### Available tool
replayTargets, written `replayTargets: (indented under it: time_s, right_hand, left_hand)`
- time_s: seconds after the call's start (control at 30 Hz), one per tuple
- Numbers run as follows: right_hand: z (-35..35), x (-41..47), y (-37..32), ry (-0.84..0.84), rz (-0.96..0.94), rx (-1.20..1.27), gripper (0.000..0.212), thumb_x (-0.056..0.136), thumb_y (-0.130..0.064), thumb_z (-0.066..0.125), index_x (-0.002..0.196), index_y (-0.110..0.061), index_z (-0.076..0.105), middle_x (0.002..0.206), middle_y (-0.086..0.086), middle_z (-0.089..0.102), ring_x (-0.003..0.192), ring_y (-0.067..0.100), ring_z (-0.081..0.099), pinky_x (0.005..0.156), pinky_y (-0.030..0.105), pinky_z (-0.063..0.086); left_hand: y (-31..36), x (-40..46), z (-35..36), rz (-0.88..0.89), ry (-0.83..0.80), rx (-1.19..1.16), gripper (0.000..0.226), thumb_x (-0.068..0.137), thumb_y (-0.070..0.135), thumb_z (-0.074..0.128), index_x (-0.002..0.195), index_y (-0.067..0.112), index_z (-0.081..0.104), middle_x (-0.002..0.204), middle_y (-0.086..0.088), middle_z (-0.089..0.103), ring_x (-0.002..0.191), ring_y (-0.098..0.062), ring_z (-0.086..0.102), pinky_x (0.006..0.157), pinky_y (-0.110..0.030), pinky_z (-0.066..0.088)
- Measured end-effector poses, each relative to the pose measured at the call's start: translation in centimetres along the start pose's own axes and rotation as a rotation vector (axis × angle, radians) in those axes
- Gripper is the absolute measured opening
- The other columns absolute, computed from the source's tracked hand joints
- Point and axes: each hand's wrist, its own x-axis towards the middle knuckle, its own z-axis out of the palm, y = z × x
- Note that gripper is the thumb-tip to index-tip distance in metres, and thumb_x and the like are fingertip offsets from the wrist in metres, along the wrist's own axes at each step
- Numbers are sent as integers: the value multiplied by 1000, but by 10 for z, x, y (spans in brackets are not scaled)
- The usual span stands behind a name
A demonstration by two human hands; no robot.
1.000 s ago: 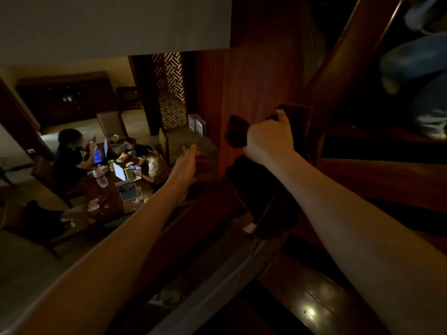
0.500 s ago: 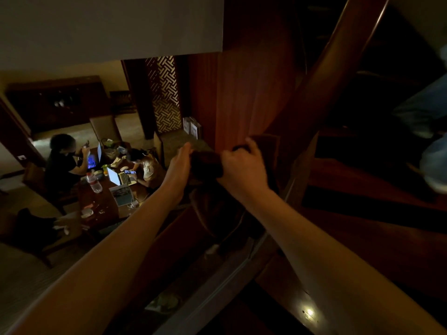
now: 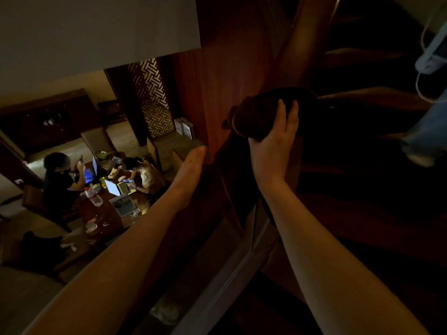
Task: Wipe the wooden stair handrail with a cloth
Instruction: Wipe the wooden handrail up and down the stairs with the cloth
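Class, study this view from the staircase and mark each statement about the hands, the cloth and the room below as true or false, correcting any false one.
1. The right hand holds a dark cloth. True.
2. The left hand also grips the cloth. False: it is apart from the cloth, fingers straight, lower and to the left.
3. Two people sit at a table on the floor below. True.
4. The laptops on that table are all closed. False: open laptops with lit screens show.
5. A plastic bottle stands on the table. True.
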Motion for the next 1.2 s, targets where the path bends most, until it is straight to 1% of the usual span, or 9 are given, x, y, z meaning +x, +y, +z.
replayTargets:
  time_s: [0.13, 0.27, 0.37, 0.53, 0.7, 0.87, 1.0, 1.1, 1.2]
  right_hand:
    - [3, -44, -6, -66, 286, 267, 91, 85, -24, 67, 151, -12, 6, 157, 8, 11, 144, 21, 13, 115, 29, 15]
    - [9, -107, -4, -252, 443, 489, 98, 85, -27, 68, 150, -17, -4, 158, 1, 5, 145, 15, 11, 113, 20, 15]
    - [24, -143, -4, -218, 468, 570, 97, 82, -24, 71, 151, -15, 3, 157, 1, 14, 143, 13, 18, 113, 20, 16]
    - [44, -119, 0, -8, 352, 332, 97, 76, -35, 76, 148, -6, 18, 149, 9, 33, 138, 23, 30, 116, 34, 23]
    - [60, -152, -13, 192, 323, 419, 69, 85, -31, 67, 141, -9, 34, 138, 4, 47, 129, 20, 44, 110, 35, 35]
    - [89, -265, -22, 156, 364, 574, 70, 81, -31, 67, 142, -19, 35, 137, 1, 50, 127, 14, 46, 110, 40, 35]
    - [98, -342, -37, 57, 456, 687, 60, 86, -5, 65, 139, -6, 36, 132, 1, 51, 120, 8, 49, 101, 16, 38]
    - [96, -312, -37, 120, 435, 583, 54, 84, -10, 68, 133, -4, 45, 125, 6, 56, 116, 14, 54, 99, 17, 42]
    - [97, -280, -40, 178, 289, 175, 66, 85, -26, 68, 137, 0, 38, 135, 14, 48, 126, 25, 46, 108, 29, 34]
  left_hand:
    - [-2, -5, -4, -39, -27, -4, 40, 100, 43, 30, 116, 17, 55, 110, 5, 59, 97, -3, 54, 90, -24, 42]
    - [-13, -1, -11, -17, -86, 96, 47, 80, 63, 34, 100, 30, 60, 116, -7, 63, 108, -20, 59, 99, -48, 44]
    - [-37, -10, -26, 51, -140, 111, 33, 96, 51, 28, 95, 35, 57, 118, -6, 61, 112, -20, 57, 103, -49, 40]
    - [-86, -40, -52, 45, -296, 131, 56, 96, 55, 17, 140, 27, 38, 140, 6, 41, 131, -13, 37, 110, -33, 27]
    - [-110, -78, -75, 36, -204, 136, 62, 99, 48, 20, 148, 11, 13, 155, -8, 18, 141, -23, 21, 114, -36, 16]
    - [-116, -92, -93, -15, -349, -173, 50, 99, 46, 26, 136, 17, 44, 134, -4, 50, 118, -16, 50, 105, -32, 38]
    - [-147, -99, -113, -54, -424, -169, 49, 95, 54, 32, 123, 20, 53, 122, -3, 59, 111, -17, 57, 101, -34, 43]
    - [-176, -107, -130, -92, -422, -185, 53, 94, 55, 37, 132, 21, 51, 131, -2, 56, 118, -17, 54, 108, -39, 38]
    - [-189, -113, -138, -44, -363, -208, 55, 95, 55, 34, 138, 23, 45, 135, 8, 49, 124, -11, 45, 109, -34, 31]
